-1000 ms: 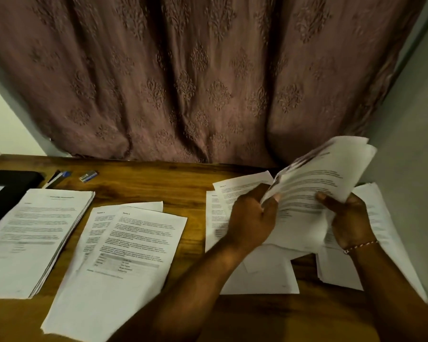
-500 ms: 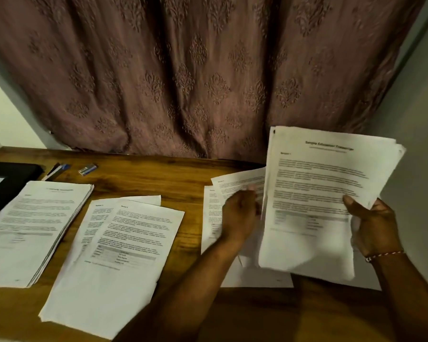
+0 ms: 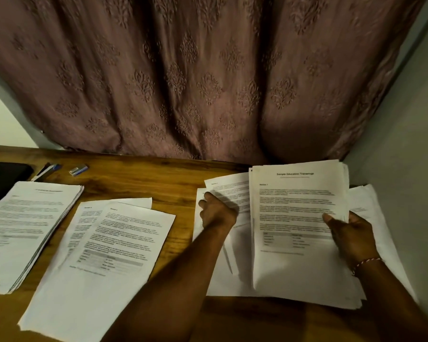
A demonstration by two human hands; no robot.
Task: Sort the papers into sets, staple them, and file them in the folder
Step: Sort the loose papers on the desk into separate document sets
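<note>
My right hand (image 3: 351,235) pinches the light, floppy stack of white printed paper sheets (image 3: 297,218) at its right edge, best held mid-edge, while my left hand (image 3: 216,213) rests on loose white printed pages (image 3: 226,186) beside it, grip unclear.

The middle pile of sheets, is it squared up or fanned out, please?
Fanned out: its top sheet lies skewed, exposing the sheet beneath.

Thick stack (image 3: 27,228) far left of you, folder (image 3: 5,174) behind it, I think; loose sheets (image 3: 119,255) centre; bundle (image 3: 297,218) over right pile (image 3: 232,285).
</note>
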